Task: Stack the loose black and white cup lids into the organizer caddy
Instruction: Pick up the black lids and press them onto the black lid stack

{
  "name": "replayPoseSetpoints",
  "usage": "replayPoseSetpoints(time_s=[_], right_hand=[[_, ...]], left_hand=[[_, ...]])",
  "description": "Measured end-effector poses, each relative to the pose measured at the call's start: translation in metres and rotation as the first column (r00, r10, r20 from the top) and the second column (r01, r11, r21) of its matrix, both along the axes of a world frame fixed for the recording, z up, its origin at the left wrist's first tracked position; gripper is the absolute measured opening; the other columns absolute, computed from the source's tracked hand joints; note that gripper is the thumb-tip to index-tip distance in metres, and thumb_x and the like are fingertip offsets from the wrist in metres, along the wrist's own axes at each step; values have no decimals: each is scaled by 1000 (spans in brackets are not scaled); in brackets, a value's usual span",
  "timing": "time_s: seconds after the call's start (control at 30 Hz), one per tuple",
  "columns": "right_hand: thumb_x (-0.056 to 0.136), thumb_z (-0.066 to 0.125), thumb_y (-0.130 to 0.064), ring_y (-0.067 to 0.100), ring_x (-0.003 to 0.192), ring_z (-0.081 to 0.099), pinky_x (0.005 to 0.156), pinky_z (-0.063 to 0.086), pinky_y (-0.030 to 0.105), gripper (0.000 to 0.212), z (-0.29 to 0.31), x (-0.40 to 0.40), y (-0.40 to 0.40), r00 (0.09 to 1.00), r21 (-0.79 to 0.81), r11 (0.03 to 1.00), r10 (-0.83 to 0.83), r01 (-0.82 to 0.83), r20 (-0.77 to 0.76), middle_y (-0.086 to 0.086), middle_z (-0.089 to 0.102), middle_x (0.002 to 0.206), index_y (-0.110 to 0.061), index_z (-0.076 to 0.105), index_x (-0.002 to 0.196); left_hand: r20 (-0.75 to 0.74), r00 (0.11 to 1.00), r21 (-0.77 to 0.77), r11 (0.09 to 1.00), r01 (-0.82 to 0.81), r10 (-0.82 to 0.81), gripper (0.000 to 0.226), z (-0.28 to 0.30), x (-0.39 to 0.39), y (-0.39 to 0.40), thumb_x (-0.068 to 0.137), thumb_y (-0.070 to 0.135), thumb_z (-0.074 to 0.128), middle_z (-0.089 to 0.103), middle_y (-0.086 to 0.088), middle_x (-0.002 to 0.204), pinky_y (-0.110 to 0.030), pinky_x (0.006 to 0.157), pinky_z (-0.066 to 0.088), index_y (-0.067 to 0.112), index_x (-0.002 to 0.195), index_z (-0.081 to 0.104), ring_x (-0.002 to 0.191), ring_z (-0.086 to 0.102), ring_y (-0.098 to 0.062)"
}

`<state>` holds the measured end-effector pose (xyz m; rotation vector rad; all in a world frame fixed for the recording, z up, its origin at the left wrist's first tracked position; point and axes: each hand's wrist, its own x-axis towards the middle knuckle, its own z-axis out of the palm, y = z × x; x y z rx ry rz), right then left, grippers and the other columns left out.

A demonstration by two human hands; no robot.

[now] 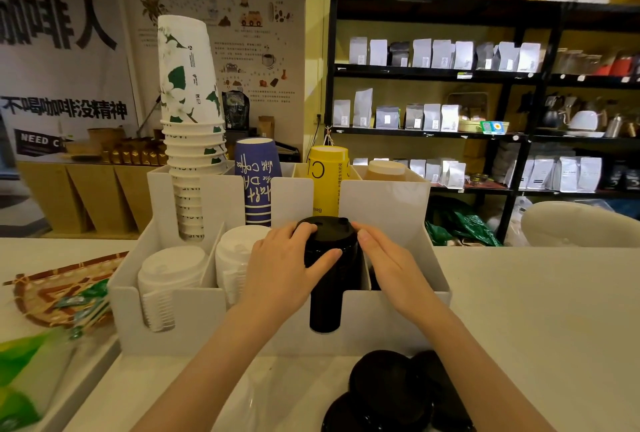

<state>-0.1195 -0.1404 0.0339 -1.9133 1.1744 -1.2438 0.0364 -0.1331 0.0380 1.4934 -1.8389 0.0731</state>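
On the far left of the desk (519, 310) lay a woven tray (52, 293) with green packets (83, 307), close against the white organizer caddy (194, 320). The caddy's front row held, from the left, two stacks of white lids (169, 275) in separate compartments, then a tall stack of black lids (327, 279) rising above the front wall. Behind stood three stacks of inverted cups: white with green leaves (187, 113), blue (256, 175) and yellow (327, 175), with a tan-lidded stack in the fourth slot.

The left hand (280, 269) curled around the black stack's left side, fingers over its top rim, thumb across the front. The right hand (388, 262) lay flat and open against the stack's right side, gripping nothing. The rightmost front compartment was mostly hidden by that hand.

Loose black lids (391, 393), about three or four overlapping, lay on the desk in front of the caddy between the forearms. To the right the desk was bare up to its far edge, where a pale rounded object (575, 223) sat.
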Motion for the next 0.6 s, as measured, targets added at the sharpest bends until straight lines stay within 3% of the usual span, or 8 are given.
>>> replayPoseSetpoints(time_s=[0.1,0.23,0.33,0.4,0.5,0.6], right_hand=[[94,31,-38,7,124,43,110,31,30,43,3,-2,6,1000,30,999,14,-13,-20,-5,51,135,-24,43,132],[94,35,-31,-7,101,48,95,38,16,36,8,-5,25,999,-23,999,-46,45,-23,-18,54,113,-21,45,128],[92,43,-28,-3,98,50,82,40,9,37,-1,-16,42,993,-74,990,-119,117,-26,-13,53,111,-22,43,128],[91,46,-27,2,98,54,80,41,11,36,-10,-26,54,986,-77,984,-164,162,-19,-7,57,109,-22,43,127],[91,45,-29,13,98,58,73,41,13,33,-25,-43,71,960,-42,959,-279,279,-10,0,62,106,-23,45,124],[93,40,-28,20,100,58,68,41,14,27,-41,-57,86,936,51,935,-350,351,-26,8,63,108,-19,53,115]], left_hand=[[70,997,19,1000,-13,12,55,0,-1,4,85,51,40,42,-4,139,-34,104,31,20,130,38,127,35,-20],[88,996,67,998,19,-25,63,1,-7,18,86,52,37,13,-8,154,-40,114,14,19,138,24,141,7,-23],[6,982,-125,974,187,-187,55,-1,-16,41,84,48,41,34,-8,144,-37,112,25,18,129,40,135,26,-22],[16,948,-185,931,315,-317,50,-3,-22,57,80,46,39,47,-4,133,-24,103,28,18,120,50,125,38,-16],[-11,882,-29,882,470,-471,37,-11,-32,70,84,41,48,52,3,125,-11,93,27,21,115,53,115,43,-6],[-125,855,259,815,518,-503,50,-26,-37,65,80,45,55,48,5,132,-21,93,34,25,124,45,116,43,-6]])
